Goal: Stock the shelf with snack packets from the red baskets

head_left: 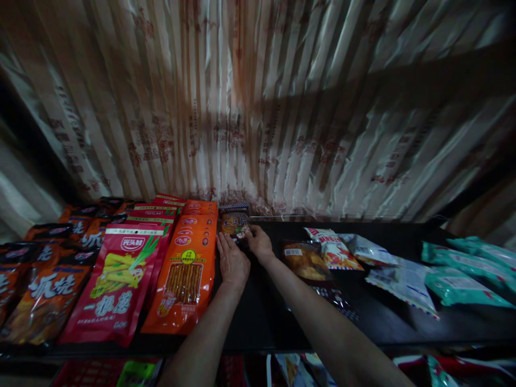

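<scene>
A dark bag of potato chips (235,219) leans at the back of the black shelf, against the curtain of sacking. My left hand (234,260) holds its lower left edge, fingers stretched forward and close together; the thumb is hard to see. At the bag's lower right edge, my right hand (260,243) grips it with bent fingers. Right beside my left hand stands a row of orange snack-stick packets (183,274). Another brown bag of chips (308,260) lies near my right forearm, which partly covers the area in front of it.
Pink-red snack packets (116,285) and black-and-orange bags (50,293) fill the shelf's left side. To the right lie a red-and-white bag (334,248), silvery bags (403,279) and teal bags (467,285). A pleated printed curtain (242,107) hangs behind the black shelf (262,317). More packets show below.
</scene>
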The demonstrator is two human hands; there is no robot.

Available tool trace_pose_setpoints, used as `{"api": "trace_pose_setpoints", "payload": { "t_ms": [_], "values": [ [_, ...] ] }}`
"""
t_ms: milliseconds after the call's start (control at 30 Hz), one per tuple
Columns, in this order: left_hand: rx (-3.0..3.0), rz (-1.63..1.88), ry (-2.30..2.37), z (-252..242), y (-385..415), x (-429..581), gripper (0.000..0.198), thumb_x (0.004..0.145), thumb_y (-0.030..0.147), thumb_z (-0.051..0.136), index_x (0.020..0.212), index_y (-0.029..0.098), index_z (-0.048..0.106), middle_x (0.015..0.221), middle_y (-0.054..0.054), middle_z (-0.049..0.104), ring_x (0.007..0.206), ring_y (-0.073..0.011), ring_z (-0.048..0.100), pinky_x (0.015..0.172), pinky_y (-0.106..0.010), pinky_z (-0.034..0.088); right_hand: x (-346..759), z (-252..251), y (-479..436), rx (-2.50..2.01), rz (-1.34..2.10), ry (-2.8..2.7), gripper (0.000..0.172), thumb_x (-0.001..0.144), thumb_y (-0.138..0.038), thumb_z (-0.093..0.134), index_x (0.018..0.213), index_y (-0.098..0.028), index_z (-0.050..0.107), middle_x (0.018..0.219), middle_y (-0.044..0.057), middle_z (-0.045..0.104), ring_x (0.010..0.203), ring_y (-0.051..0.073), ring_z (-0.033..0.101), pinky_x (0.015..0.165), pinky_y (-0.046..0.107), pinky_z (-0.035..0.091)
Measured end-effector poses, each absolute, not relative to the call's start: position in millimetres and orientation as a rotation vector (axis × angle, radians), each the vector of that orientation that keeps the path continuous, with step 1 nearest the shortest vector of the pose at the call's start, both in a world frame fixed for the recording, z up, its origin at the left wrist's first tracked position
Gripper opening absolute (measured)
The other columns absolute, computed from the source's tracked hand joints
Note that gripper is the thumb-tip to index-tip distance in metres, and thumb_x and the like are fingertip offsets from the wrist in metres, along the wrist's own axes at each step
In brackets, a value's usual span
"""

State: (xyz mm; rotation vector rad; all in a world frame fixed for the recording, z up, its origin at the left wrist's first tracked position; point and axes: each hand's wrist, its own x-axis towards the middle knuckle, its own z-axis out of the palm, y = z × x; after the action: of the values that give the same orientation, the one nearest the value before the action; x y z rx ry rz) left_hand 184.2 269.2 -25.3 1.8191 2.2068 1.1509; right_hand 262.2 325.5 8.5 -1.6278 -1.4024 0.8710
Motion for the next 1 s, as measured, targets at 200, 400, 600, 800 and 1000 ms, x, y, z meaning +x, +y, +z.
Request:
{"api": "trace_pose_setpoints", "payload": {
  "t_ms": [200, 400, 600, 800, 1000],
  "values": [
    [1.848, 1.105, 2.236, -22, 266, 185, 0.057, 0.075, 0.004, 0.037, 0.129, -0.014, 0.038, 0.138, -0.035, 0.035, 0.137, -0.0371, 0.021, 0.11, -0.053, 0.026, 257, 21, 313, -1.875, 0.576, -1.607, 0.046, 0.083, -0.028, 0.055, 0.126, -0.014, 0.049, 0.118, 0.018, 0.06, 0.117, 0.033, 0.05, 0.097, 0.045, 0.036],
    [1.905, 1.032, 2.297, -18, 262, 184, 0.055, 0.077, 0.005, 0.038, 0.129, -0.014, 0.039, 0.138, -0.034, 0.037, 0.137, -0.035, 0.024, 0.11, -0.049, 0.026, 255, 19, 309, -1.945, 0.328, -1.826, 0.049, 0.088, -0.03, 0.045, 0.133, -0.012, 0.042, 0.121, 0.017, 0.058, 0.115, 0.028, 0.051, 0.094, 0.035, 0.038],
    [1.804, 0.901, 2.368, -16, 259, 188, 0.055, 0.082, 0.007, 0.034, 0.135, -0.008, 0.034, 0.145, -0.027, 0.03, 0.137, -0.0345, 0.025, 0.105, -0.048, 0.035, 255, 13, 313, -1.927, 0.282, -1.866, 0.048, 0.089, -0.029, 0.045, 0.133, -0.011, 0.041, 0.115, 0.017, 0.06, 0.108, 0.025, 0.056, 0.091, 0.033, 0.039],
    [1.806, 0.862, 2.352, -12, 256, 187, 0.053, 0.085, 0.007, 0.031, 0.136, -0.006, 0.035, 0.146, -0.025, 0.03, 0.138, -0.0333, 0.023, 0.105, -0.046, 0.035, 253, 11, 316, -1.903, 0.315, -1.829, 0.048, 0.089, -0.028, 0.046, 0.134, -0.011, 0.04, 0.113, 0.016, 0.06, 0.107, 0.023, 0.057, 0.087, 0.029, 0.041],
    [1.807, 0.897, 2.348, -10, 255, 187, 0.053, 0.084, 0.008, 0.034, 0.136, -0.005, 0.034, 0.146, -0.026, 0.03, 0.137, -0.0332, 0.025, 0.105, -0.047, 0.034, 253, 11, 316, -1.916, 0.287, -1.837, 0.047, 0.089, -0.029, 0.045, 0.133, -0.013, 0.041, 0.116, 0.016, 0.059, 0.106, 0.024, 0.056, 0.088, 0.03, 0.041]
  ]
}}
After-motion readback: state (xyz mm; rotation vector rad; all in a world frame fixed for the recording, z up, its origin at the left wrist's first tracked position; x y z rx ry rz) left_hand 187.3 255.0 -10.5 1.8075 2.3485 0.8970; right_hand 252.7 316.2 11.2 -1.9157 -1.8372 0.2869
